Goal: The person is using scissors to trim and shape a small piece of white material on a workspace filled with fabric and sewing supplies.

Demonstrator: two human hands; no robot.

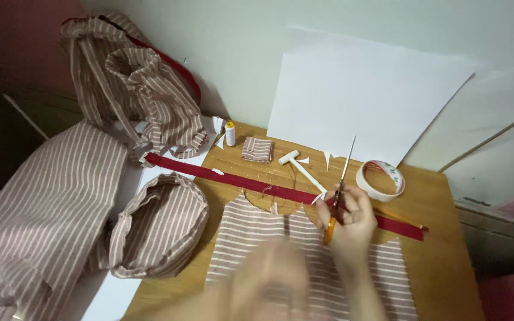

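Orange-handled scissors (337, 199) gripped tight in right hand (352, 220), blades up, over striped cloth (257, 235) on table (441, 238). Left hand (269, 282) blurred, fingers unclear. Might snip red zipper (221, 175) nearby.

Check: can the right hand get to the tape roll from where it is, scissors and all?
Probably yes. The right hand grips the scissors, and the tape roll lies just beyond it on bare table, nothing between.

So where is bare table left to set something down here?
Bare wood lies right of the tape roll, toward the table edge, and between spool and folded swatch. Around the scissors and red zipper strip it is crowded.
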